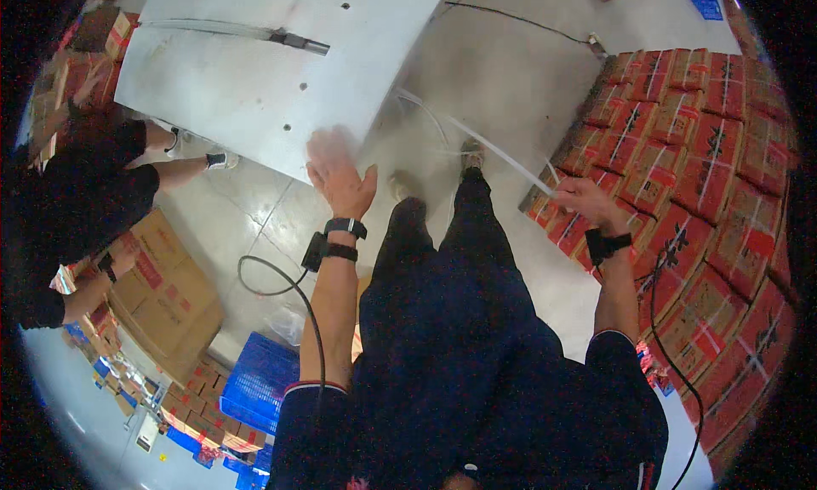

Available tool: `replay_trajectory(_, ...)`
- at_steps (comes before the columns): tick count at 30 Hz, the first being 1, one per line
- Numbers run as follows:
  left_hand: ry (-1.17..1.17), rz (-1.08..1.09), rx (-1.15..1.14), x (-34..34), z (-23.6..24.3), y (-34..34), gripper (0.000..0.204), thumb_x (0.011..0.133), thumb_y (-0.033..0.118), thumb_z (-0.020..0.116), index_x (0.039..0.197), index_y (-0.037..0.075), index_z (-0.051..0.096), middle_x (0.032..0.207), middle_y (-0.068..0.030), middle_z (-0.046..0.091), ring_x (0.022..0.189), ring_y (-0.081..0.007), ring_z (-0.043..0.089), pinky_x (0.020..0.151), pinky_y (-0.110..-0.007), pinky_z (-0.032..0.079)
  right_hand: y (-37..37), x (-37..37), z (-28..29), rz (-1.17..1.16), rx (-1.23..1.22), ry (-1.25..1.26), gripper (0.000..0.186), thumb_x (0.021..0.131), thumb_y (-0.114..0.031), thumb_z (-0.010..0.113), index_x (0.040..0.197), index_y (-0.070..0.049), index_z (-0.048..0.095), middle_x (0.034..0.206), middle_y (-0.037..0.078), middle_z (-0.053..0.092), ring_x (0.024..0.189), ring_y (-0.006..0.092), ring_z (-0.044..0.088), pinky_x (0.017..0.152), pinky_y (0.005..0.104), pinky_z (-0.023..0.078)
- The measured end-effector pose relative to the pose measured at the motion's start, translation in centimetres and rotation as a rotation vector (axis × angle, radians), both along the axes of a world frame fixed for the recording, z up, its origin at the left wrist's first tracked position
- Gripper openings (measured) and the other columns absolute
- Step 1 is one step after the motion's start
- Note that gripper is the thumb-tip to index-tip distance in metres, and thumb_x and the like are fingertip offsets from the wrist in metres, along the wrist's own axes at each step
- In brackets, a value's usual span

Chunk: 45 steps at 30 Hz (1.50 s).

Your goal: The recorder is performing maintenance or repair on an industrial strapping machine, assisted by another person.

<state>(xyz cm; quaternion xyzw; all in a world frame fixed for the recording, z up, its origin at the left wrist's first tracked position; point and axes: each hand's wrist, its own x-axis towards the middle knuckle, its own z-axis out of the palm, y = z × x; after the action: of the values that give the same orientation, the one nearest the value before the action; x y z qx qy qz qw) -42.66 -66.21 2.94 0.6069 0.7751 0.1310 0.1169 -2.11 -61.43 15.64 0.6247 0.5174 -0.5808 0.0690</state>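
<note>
A concrete floor (277, 213) spreads beneath a pale metal table (230, 82) at eleven o'clock, with stacked red-and-brown boxes (672, 171) at three o'clock and another person (77, 209) at nine. The white strap (498, 152) lies between table and boxes. Its near end is pinched in the right hand (589, 203), clearly the nearer hand; from those fingers its long axis runs toward ten o'clock, reaching the table's right edge. Whether it passes underneath cannot be told. The left hand (339, 173), empty, reaches its blurred, extended fingers over the table's near corner, contact unclear; the strap's far stretch lies at one o'clock from it.
</note>
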Motion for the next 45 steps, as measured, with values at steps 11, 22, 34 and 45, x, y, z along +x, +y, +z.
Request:
replay_trajectory(11,-0.072,-0.102,-0.052,0.4,-0.4,0.5,0.099,0.065,0.035,0.072,0.145,0.015,0.016,0.149,-0.0195,0.01,0.137,-0.0385,0.01,0.104,-0.057,0.018,-3.2,1.7,8.7,-0.244,0.13,0.221,0.025,0.087,-0.023,0.052,0.08,0.0,0.061,0.066,0.006,0.06,0.052,0.0153,0.057,0.055,0.0277,0.048)
replay_trajectory(22,-0.089,-0.074,-0.091,0.8,0.0,0.2,0.1,0.065,0.033,0.073,0.144,0.014,0.017,0.149,-0.0209,0.01,0.137,-0.0402,0.01,0.105,-0.056,0.018,-5.9,1.7,-1.9,0.194,-0.114,0.055,0.033,0.091,-0.031,0.051,0.096,0.0,0.063,0.082,0.008,0.064,0.078,0.0172,0.06,0.066,0.0301,0.047)
replay_trajectory(34,-0.233,0.26,0.218,-3.4,-1.0,-1.7,0.077,0.071,0.018,0.068,0.136,0.004,0.031,0.133,-0.0201,0.041,0.128,-0.0357,0.032,0.105,-0.046,0.025,-3.4,-5.4,-14.9,-0.008,0.073,0.051,0.044,0.089,-0.038,0.051,0.109,0.0,0.06,0.098,0.017,0.064,0.091,0.0243,0.06,0.083,0.0336,0.045)
replay_trajectory(45,-1.542,1.011,-0.128,-4.5,1.2,-0.1,0.046,0.089,0.028,0.055,0.123,0.0,0.042,0.116,-0.0111,0.053,0.107,-0.025,0.053,0.084,-0.047,0.047,0.2,-25.6,-12.0,-0.041,0.028,0.471,0.053,0.088,-0.041,0.053,0.121,0.001,0.05,0.104,0.015,0.062,0.089,0.0249,0.06,0.076,0.0349,0.048)
